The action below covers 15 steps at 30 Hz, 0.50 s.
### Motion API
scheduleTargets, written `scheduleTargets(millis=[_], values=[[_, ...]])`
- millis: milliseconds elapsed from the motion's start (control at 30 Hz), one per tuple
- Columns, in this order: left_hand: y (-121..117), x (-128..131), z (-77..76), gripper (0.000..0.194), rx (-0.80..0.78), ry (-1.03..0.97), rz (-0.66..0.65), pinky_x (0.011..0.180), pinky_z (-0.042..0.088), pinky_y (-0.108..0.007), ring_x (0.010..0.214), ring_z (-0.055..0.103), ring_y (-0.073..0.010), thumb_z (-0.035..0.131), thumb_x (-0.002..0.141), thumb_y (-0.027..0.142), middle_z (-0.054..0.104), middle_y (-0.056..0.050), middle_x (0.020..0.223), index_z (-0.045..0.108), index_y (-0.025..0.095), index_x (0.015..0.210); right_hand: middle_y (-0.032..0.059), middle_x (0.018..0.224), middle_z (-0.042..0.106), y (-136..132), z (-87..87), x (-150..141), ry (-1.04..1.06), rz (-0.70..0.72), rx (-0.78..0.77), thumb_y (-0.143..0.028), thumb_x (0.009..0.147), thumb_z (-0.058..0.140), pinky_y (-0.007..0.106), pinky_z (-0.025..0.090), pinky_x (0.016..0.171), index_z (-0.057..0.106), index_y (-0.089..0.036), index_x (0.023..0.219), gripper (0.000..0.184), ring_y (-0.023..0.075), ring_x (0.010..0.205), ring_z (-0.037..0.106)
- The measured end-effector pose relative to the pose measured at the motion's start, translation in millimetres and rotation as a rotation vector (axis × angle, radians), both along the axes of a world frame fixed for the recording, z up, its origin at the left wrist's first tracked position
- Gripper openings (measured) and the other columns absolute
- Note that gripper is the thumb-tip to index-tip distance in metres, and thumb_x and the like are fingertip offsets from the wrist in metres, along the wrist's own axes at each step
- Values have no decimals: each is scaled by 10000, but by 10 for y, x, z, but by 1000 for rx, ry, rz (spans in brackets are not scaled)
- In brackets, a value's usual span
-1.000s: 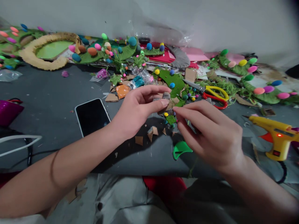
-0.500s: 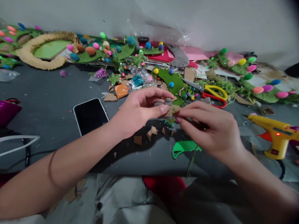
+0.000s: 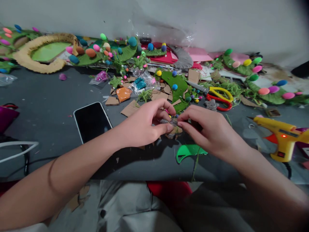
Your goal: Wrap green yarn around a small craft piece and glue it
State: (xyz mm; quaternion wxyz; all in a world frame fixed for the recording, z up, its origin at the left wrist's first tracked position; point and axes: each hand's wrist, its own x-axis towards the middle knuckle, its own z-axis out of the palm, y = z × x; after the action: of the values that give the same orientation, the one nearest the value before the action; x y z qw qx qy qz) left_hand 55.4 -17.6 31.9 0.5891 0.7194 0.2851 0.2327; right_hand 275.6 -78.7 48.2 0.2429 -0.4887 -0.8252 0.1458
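Observation:
My left hand (image 3: 143,125) and my right hand (image 3: 209,130) meet over the grey table (image 3: 48,106), fingertips pinched together on a small cardboard craft piece (image 3: 174,126) wrapped in twine. A green string (image 3: 196,162) hangs down from the right hand. Just below the hands lies a green comb-shaped piece (image 3: 187,152). Small cardboard scraps lie under the left hand.
A black phone (image 3: 93,121) lies left of my hands. A yellow glue gun (image 3: 281,135) with its light on stands at the right. Yellow-and-red scissors (image 3: 219,96), felt leaves with pom-poms, a twine-wrapped ring (image 3: 38,51) and cardboard scraps crowd the back. A purple object (image 3: 7,114) sits at the left edge.
Both hands have come down toward the table and closer together, still pinching the small piece. The green string now hangs from the right hand.

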Motion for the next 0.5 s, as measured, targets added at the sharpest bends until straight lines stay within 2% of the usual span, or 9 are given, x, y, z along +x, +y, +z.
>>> scheduleTargets(millis=[67, 167, 267, 367, 500], values=[[-8, -5, -12, 255, 24, 20, 1, 692, 565, -292, 818, 720, -175, 711, 871, 176, 715, -29, 883, 560, 197, 1075, -1, 798, 637, 3, 15, -40, 68, -75, -135, -231, 992, 589, 230, 417, 604, 675, -181, 891, 142, 102, 687, 541], [-30, -9, -26, 244, 59, 47, 1, 723, 569, -297, 855, 729, -174, 685, 888, 166, 719, -24, 923, 563, 207, 1096, -36, 642, 528, 22, 29, -85, 213, -175, -421, -296, 966, 626, 213, 292, 461, 689, -185, 835, 182, 75, 532, 395], [-51, -2, -35, 242, 78, 76, 2, 694, 556, -284, 855, 736, -177, 666, 891, 153, 730, -19, 915, 560, 214, 1099, -50, 594, 441, 46, 4, -90, 385, -219, -691, -362, 922, 685, 206, 205, 419, 697, -173, 822, 214, 58, 491, 302], [-62, 2, -37, 229, 111, 94, 17, 649, 541, -274, 857, 744, -192, 669, 891, 164, 738, -23, 912, 563, 221, 1086, -57, 593, 403, 57, -34, -77, 551, -260, -842, -410, 870, 753, 201, 170, 421, 711, -162, 840, 254, 46, 495, 256], [-67, -7, -36, 225, 158, 91, 53, 668, 567, -296, 881, 756, -214, 688, 879, 172, 762, -47, 962, 589, 229, 1074, -66, 593, 382, 59, -51, -65, 698, -323, -945, -455, 798, 830, 207, 129, 430, 728, -147, 859, 330, 33, 490, 232]])
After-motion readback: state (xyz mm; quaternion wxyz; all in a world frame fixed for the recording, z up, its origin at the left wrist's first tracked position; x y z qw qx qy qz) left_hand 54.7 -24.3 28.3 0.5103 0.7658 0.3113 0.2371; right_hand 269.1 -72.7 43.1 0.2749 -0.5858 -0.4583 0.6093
